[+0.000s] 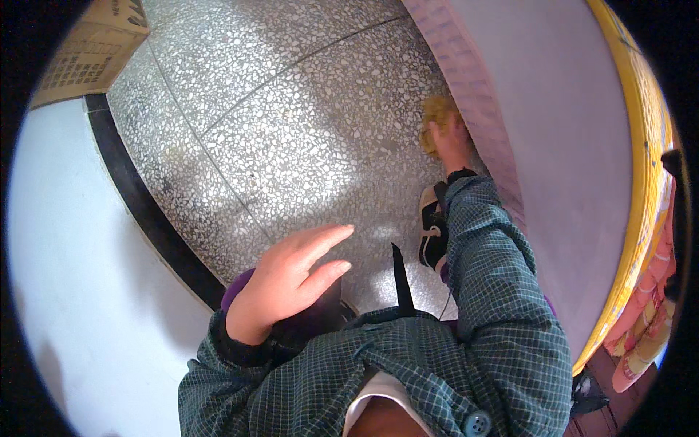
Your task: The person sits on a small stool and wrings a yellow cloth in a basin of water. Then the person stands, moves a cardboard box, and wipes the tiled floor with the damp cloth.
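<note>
My right hand (453,143) reaches down to the speckled terrazzo floor (284,125) and grips a yellow cloth (436,108). The cloth lies bunched under and around the fingers, slightly blurred, next to the hanging pink edge of a fabric cover (475,82). Nothing is in my left hand (289,278), which is held in the air over my knee, its thumb apart from the fingers. Below my right forearm a black and white shoe (433,229) stands on the floor.
A cardboard box (90,52) with printed writing stands at the upper left. Along the left runs a white wall (82,235) with a black baseboard (147,202). At right, a pale purple surface (568,153) ends in a yellow edge (628,191). A black strap (401,281) hangs before me.
</note>
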`<act>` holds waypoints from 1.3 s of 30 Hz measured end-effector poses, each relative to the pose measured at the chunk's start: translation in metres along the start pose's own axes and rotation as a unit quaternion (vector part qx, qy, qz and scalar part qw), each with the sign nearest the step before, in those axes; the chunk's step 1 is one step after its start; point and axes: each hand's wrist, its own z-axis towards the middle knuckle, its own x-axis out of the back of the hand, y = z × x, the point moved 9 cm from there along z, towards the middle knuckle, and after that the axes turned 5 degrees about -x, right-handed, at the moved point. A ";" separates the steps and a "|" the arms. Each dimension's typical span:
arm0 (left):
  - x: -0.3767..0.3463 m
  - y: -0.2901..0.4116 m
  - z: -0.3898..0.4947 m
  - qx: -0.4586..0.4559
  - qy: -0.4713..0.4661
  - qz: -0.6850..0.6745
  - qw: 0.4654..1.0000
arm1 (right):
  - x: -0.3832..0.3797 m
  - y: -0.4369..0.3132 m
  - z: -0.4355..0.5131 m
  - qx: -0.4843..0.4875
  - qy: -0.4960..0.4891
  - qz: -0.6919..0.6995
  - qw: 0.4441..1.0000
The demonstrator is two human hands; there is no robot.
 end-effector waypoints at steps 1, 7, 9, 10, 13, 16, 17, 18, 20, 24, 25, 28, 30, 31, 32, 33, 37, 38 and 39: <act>-0.003 0.002 0.001 -0.003 -0.013 0.005 1.000 | 0.003 0.029 -0.001 -0.068 0.019 0.043 0.997; -0.017 0.017 0.001 -0.092 -0.039 -0.026 0.995 | 0.000 0.049 -0.013 -0.177 -0.036 -0.119 0.976; -0.019 0.017 -0.001 -0.097 -0.045 -0.031 0.994 | -0.010 0.011 -0.043 -0.173 -0.055 -0.055 0.982; -0.020 0.017 -0.002 -0.098 -0.049 -0.027 0.994 | -0.018 -0.022 -0.060 -0.111 -0.073 -0.110 0.985; -0.011 0.019 -0.007 -0.096 -0.005 -0.024 0.995 | -0.060 -0.119 -0.129 0.053 -0.142 -0.139 0.979; -0.009 0.026 -0.020 -0.088 0.030 -0.002 0.996 | -0.107 -0.191 -0.221 0.331 -0.272 -0.199 0.881; -0.011 0.030 -0.025 -0.084 0.030 0.015 0.996 | -0.125 -0.201 -0.249 0.396 -0.339 -0.220 0.825; -0.011 0.030 -0.029 -0.071 0.037 0.020 0.997 | -0.125 -0.210 -0.274 0.486 -0.343 -0.184 0.782; -0.012 0.030 -0.038 -0.041 0.054 0.040 0.997 | -0.120 -0.212 -0.297 0.605 -0.316 -0.150 0.715; -0.018 0.042 -0.052 -0.016 0.094 0.060 0.994 | -0.097 -0.175 -0.260 0.643 -0.265 -0.145 0.703; -0.022 0.044 -0.052 -0.009 0.085 0.072 0.994 | -0.090 -0.157 -0.241 0.624 -0.271 -0.172 0.713; -0.038 0.046 -0.048 0.023 0.055 0.111 0.992 | -0.039 -0.087 -0.180 0.557 -0.250 -0.174 0.772; -0.045 0.042 -0.043 0.039 0.037 0.122 0.991 | -0.001 -0.032 -0.147 0.475 -0.216 -0.152 0.839; -0.047 0.037 -0.042 0.058 0.033 0.116 0.991 | 0.013 -0.002 -0.131 0.414 -0.206 -0.147 0.874; -0.048 0.035 -0.040 0.062 0.032 0.124 0.990 | 0.029 0.026 -0.123 0.365 -0.186 -0.113 0.905; -0.048 0.032 -0.039 0.068 0.032 0.132 0.988 | 0.031 0.064 -0.115 0.260 -0.207 -0.124 0.935; -0.048 0.030 -0.038 0.069 0.035 0.139 0.987 | 0.038 0.154 -0.112 -0.003 -0.226 -0.026 0.974; -0.048 0.031 -0.039 0.067 0.035 0.137 0.988 | 0.034 0.173 -0.121 -0.082 -0.269 0.014 0.960; -0.049 0.034 -0.039 0.058 0.035 0.138 0.988 | 0.030 0.178 -0.129 -0.085 -0.319 0.019 0.944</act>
